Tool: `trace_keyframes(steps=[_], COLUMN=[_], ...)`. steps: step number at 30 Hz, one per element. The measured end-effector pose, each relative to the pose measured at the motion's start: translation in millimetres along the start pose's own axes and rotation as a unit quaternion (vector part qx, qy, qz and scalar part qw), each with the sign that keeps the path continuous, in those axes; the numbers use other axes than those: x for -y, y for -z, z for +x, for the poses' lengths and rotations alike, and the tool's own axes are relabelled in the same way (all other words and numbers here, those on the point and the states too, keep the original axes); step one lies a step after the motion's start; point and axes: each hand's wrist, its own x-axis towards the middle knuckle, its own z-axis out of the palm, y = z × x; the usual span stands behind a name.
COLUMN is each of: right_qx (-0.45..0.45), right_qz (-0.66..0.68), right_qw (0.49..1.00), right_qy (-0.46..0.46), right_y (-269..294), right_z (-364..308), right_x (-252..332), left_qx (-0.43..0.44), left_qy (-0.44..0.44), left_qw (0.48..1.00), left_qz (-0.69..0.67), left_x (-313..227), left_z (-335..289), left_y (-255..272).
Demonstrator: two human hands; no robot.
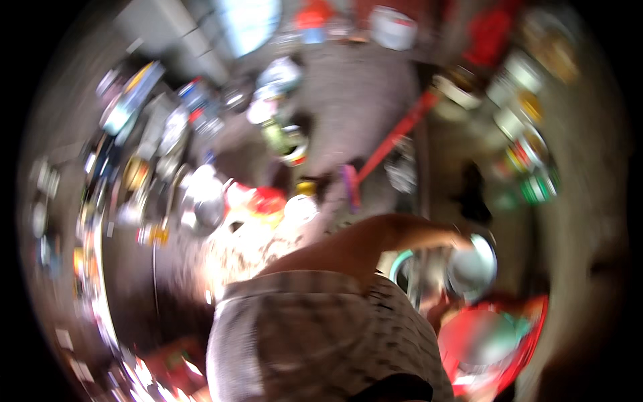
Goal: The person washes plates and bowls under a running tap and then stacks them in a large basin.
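Note:
Motion blur smears the whole picture. My left forearm crosses to the right, and my left hand (461, 239) is closed at the upper rim of a pale round bowl (474, 271). Beside the bowl's lower left edge is my right hand (439, 309); its fingers are too smeared to read. Just below sits a red basin (538, 328) with a pale rounded vessel (492, 343) and something green in it. Left of the bowl, a teal-rimmed container (400, 266) is partly hidden by my arm.
A red-handled broom (395, 144) slants across the floor ahead. Jars and tins (526, 149) line the right side. A silver pot (203, 201), a red bag (264, 203) and a plastic bottle (201, 110) stand among clutter at left. A white bucket (392, 28) is at the back.

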Motion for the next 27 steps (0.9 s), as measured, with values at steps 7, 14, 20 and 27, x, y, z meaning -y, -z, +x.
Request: trace_keyframes(steps=[7,14,20,27], right_qx=[0.100,0.417,0.798,0.942], right_qz=[-0.067,-0.120,-0.215,-0.223], right_qw=[0.984,0.890,0.560,0.180], right_qy=[-0.135,-0.143,0.051,0.177], right_y=[-55.7,-225.9,-325.9,-363.7], right_z=[-13.2,-153.5,-362.5,-567.3], right_x=[-14.0,7.9,-119.8,-272.8], left_qx=[-0.092,-0.405,-0.690,-0.883], left_qy=[-0.096,0.160,0.392,0.391], left_qw=[0.981,0.899,0.592,0.172], left_qz=[-0.138,-0.043,-0.139,-0.195], left_x=[98.5,274.3,261.0,244.3], left_z=[-88.0,-500.5,-870.4,-1026.4], left_y=[81.7,191.6,100.8,-104.3])
